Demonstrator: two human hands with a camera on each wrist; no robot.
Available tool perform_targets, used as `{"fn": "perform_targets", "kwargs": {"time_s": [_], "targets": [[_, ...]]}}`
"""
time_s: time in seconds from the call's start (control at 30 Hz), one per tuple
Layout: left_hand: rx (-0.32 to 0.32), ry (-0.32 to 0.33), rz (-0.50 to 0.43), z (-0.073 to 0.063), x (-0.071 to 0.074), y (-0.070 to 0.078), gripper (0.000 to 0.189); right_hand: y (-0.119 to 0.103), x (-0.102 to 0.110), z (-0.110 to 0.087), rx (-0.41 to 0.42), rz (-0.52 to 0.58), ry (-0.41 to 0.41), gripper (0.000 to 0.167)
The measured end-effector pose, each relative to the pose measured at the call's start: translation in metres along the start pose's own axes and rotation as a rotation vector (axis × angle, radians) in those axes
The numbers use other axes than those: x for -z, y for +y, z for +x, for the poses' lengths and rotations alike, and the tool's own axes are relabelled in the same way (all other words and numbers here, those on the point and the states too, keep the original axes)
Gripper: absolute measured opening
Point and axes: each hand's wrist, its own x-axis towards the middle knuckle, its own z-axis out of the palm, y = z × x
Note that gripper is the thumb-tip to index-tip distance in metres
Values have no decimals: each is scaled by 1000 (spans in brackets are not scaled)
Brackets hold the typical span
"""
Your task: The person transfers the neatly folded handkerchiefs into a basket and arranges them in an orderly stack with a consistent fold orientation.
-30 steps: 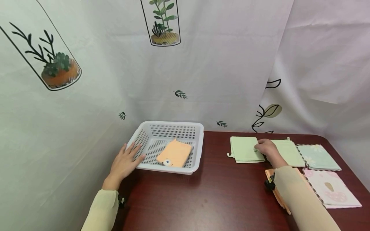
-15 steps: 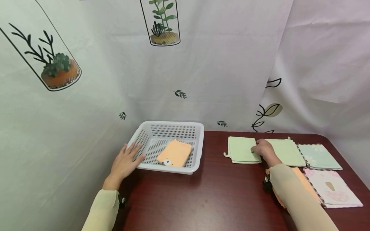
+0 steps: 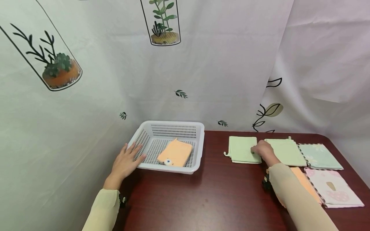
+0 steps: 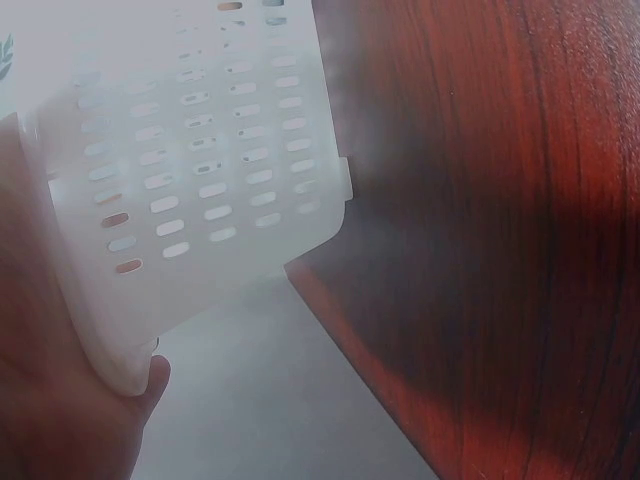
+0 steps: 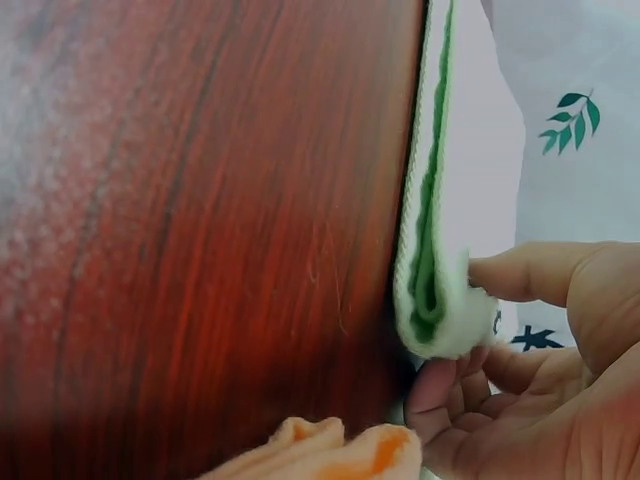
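My left hand (image 3: 126,163) lies over the left rim of a white plastic basket (image 3: 199,150), fingers spread and straight. In the left wrist view the basket's slotted wall (image 4: 200,160) shows, with that hand along its rim. An orange folded towel (image 3: 177,152) with a small face patch rests inside the basket. My right hand (image 3: 265,151) pinches the right edge of a light green folded towel (image 3: 242,149) on the table. Seen from the right wrist, the thumb is on top of the towel's folded edge (image 5: 450,320) and the other fingers are curled beneath it.
Right of that hand lie another green folded towel (image 3: 284,152), a pale blue-green one (image 3: 321,157) and a pink-and-white one (image 3: 333,189). An orange towel (image 3: 304,183) is partly hidden under the right sleeve. A patterned curtain (image 3: 231,64) hangs behind the dark red table (image 3: 208,199).
The pinched green towel and my right hand have shifted slightly left since a second ago, opening a gap from the green towel beside it. My left hand stays on the basket.
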Motion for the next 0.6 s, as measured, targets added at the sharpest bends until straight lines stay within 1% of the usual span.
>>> {"fn": "perform_targets", "kwargs": {"time_s": [0.07,0.2,0.3,0.37,0.4,0.53,0.6], "targets": [[0,-2,0,-1,0,0,80,1,0,1,4,20,-7,25],[1,-4,-2,-1,0,1,80,3,2,3,12,156,-14,30],[1,-3,0,0,1,0,80,3,4,1,17,261,-17,25],[0,-2,0,0,1,0,80,4,7,-2,23,297,-21,18],[0,-2,-1,0,1,0,80,4,8,-3,25,307,-24,21],[3,-3,-2,0,0,0,80,7,10,-8,28,344,-33,45],[1,-3,-1,0,0,1,80,9,12,-10,36,352,-39,51]]}}
